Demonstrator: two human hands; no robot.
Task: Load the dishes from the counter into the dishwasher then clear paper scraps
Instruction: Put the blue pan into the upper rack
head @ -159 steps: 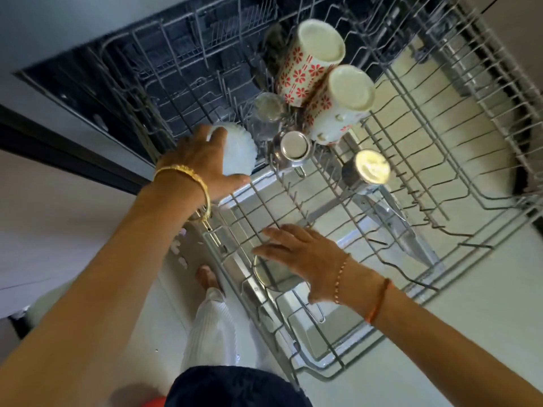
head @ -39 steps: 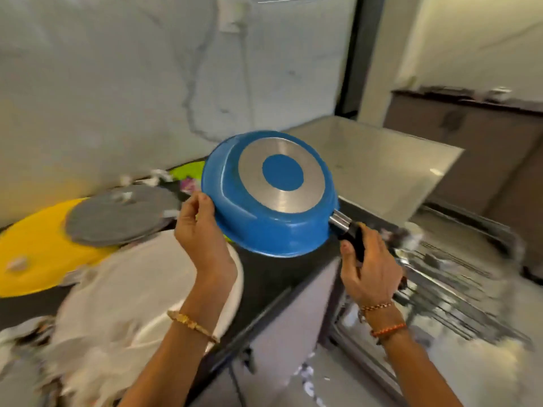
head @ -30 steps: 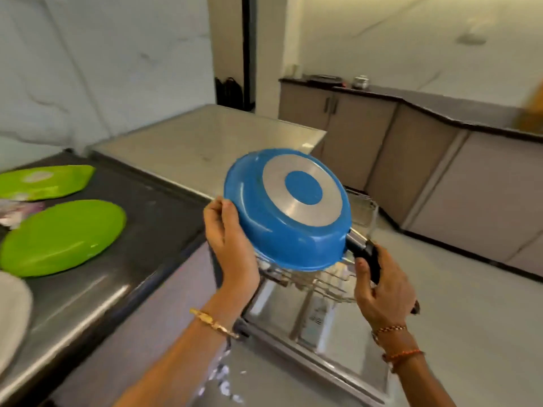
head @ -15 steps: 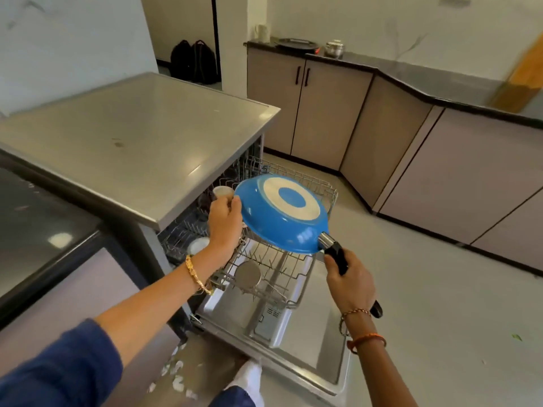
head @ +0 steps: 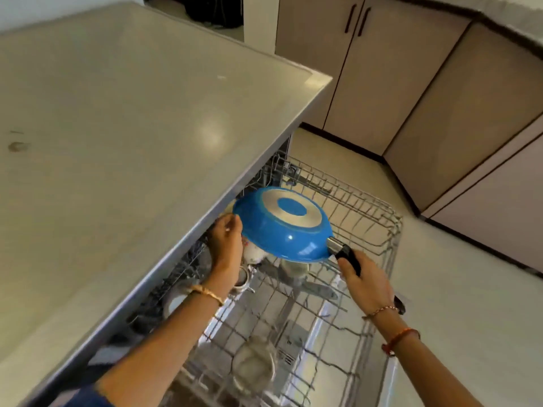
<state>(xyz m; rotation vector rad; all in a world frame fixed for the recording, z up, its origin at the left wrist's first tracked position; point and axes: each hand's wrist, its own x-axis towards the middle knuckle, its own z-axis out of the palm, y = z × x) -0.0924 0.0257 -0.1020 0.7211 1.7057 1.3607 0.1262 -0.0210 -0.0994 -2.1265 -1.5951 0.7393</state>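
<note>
Much of the dishwasher rack [head: 367, 218] is hard to read: its left part runs under the steel worktop [head: 141, 118], where only dark wire and a pale round dish [head: 173, 301] show dimly. The blue pan [head: 282, 227] covers the middle of the rack, so the cups beneath it appear only as a white patch [head: 254, 254] by its near left rim and a pale shape [head: 293, 267] under its near edge. A glass bowl [head: 254, 367] in the near part of the rack is blurred, and the rack's near end is cut off by the bottom of the view. The pan's inside cannot be seen.

The pan is held upside down over the rack, tilted with its silver base and blue centre facing up, its handle [head: 346, 255] pointing near and right. The left hand [head: 226, 245] reaches in from the near left, wrist bent up, with a gold bangle [head: 205, 292] on it; its fingertips pinch the pan's left rim, close under the worktop edge. The right hand [head: 367, 282] comes from the near right, fingers wrapped round the black handle, whose end sticks out past the wrist. Two thread bracelets sit on that wrist. Beige cabinets [head: 382, 83] stand at the far right beyond the pale floor [head: 455, 289]
</note>
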